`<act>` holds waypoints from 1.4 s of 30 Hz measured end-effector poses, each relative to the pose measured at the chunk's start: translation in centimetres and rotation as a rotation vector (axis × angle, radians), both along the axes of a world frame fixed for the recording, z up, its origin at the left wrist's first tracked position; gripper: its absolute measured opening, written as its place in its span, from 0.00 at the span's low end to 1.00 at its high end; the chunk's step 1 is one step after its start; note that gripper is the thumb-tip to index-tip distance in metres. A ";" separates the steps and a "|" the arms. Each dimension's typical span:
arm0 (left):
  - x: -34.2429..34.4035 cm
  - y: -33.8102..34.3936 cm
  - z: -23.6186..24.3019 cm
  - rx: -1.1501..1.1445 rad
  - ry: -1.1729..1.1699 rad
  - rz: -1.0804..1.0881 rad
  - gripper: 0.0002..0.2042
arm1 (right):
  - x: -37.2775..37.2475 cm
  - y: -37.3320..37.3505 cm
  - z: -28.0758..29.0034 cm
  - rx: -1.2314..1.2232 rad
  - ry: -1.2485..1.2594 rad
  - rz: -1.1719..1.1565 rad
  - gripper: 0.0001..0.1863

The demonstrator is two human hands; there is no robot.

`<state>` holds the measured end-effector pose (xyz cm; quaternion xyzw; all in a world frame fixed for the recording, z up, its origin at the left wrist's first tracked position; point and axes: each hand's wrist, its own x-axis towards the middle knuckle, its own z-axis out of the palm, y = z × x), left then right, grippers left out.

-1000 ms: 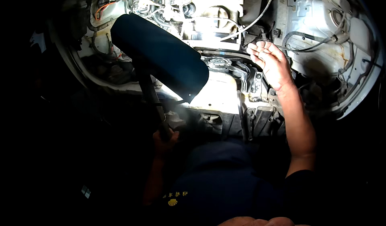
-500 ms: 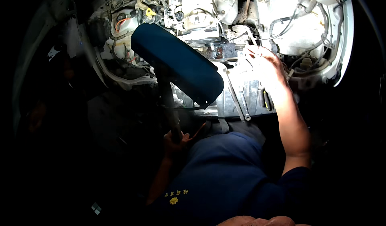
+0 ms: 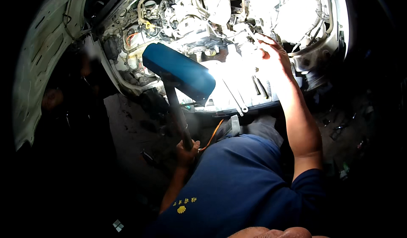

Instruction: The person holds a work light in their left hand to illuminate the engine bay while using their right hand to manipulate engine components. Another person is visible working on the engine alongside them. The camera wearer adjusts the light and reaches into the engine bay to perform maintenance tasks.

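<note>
We note our left hand [image 3: 186, 150] clenched on the mallet [image 3: 179, 72], handle running up-left, while our right hand [image 3: 275, 53], fingers loosely spread and empty, rests on the engine bay [image 3: 203, 9], just right of the mallet's head.

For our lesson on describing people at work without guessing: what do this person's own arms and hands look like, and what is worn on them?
Both hands are bare, with no gloves, rings or watch to be seen. The left hand and right hand lead to bare forearms. A dark blue short sleeve covers the right upper arm; the shirt carries a small yellow emblem low on the left side. Shadow hides the left sleeve.
</note>
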<state>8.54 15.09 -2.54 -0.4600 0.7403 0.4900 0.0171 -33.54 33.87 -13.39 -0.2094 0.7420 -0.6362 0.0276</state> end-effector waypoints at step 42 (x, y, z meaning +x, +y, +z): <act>-7.5 -8.9 -8.1 0.218 -0.093 0.214 0.12 | -15.5 -23.6 -15.1 0.151 -1.138 0.761 0.08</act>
